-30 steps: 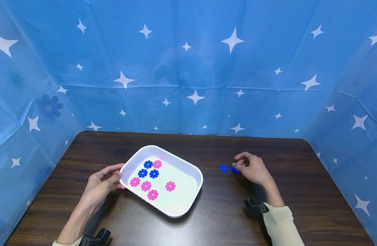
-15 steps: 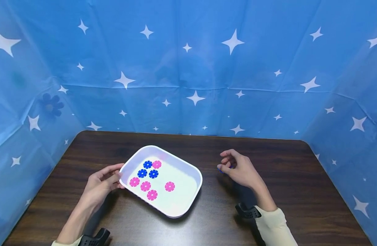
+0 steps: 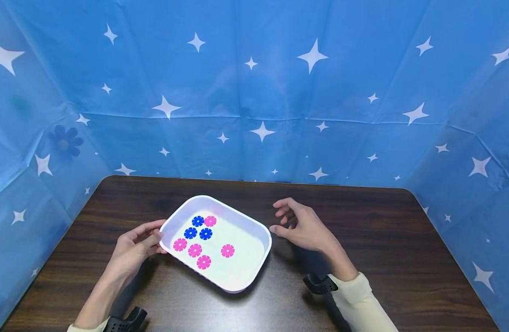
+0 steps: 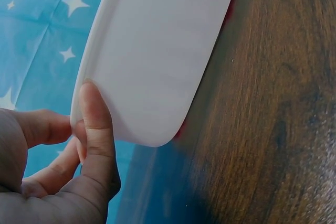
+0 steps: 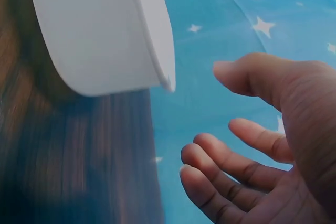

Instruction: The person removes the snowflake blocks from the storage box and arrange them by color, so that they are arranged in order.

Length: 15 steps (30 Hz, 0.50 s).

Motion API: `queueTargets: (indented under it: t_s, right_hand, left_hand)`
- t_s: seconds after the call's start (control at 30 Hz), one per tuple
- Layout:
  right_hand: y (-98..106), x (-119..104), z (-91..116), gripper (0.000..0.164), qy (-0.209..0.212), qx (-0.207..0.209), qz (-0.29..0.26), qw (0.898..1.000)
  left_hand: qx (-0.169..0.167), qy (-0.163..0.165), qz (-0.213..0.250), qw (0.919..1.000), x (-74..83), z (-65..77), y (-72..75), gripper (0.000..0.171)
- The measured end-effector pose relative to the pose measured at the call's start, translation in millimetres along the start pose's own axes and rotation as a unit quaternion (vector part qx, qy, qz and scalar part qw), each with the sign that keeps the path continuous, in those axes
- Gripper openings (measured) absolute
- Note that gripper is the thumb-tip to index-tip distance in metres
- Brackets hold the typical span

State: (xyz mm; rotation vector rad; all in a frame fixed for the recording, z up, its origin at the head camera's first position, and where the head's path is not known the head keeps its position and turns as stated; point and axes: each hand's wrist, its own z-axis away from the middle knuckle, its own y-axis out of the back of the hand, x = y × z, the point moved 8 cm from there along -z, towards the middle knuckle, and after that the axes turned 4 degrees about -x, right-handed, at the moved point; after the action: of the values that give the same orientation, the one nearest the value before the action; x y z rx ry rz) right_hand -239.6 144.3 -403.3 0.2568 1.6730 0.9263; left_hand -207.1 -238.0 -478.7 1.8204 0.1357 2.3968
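A white plastic tray [image 3: 243, 265] sits at an angle on the table. Inside it lie three blue [image 3: 206, 234] and several pink [image 3: 227, 251] notched plastic discs, all flat. My left hand [image 3: 131, 249] pinches the tray's left end; in the left wrist view its thumb [image 4: 97, 108] presses the outer wall, fingers at the rim. Just off the tray's right end, my right hand [image 3: 308, 228] hovers with loosely bent fingers. Between its thumb [image 5: 247, 74] and fingers a wide gap shows, with no disc visible there. The two blue discs seen earlier on the table are out of sight, possibly behind this hand.
The dark wood table [image 3: 404, 258] reaches out to both sides of the tray. Blue cloth with white stars [image 3: 262, 131] hangs behind the table and along its sides. Each wrist wears a black band, such as the one on the right wrist [image 3: 320, 283].
My right hand has moved left from the two blue discs to near the tray, and its thumb and fingers have spread apart. My left hand and the tray have stayed put.
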Motion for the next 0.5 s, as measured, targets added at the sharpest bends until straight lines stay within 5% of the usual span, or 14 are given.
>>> queueTargets:
  t_s: [0.5]
  right_hand:
    - [-39,-38,-30,0.057,0.055,-0.066,-0.004,0.996]
  left_hand:
    - [-0.009,-0.011,0.017,0.9998,0.3,1.0,0.0,0.046]
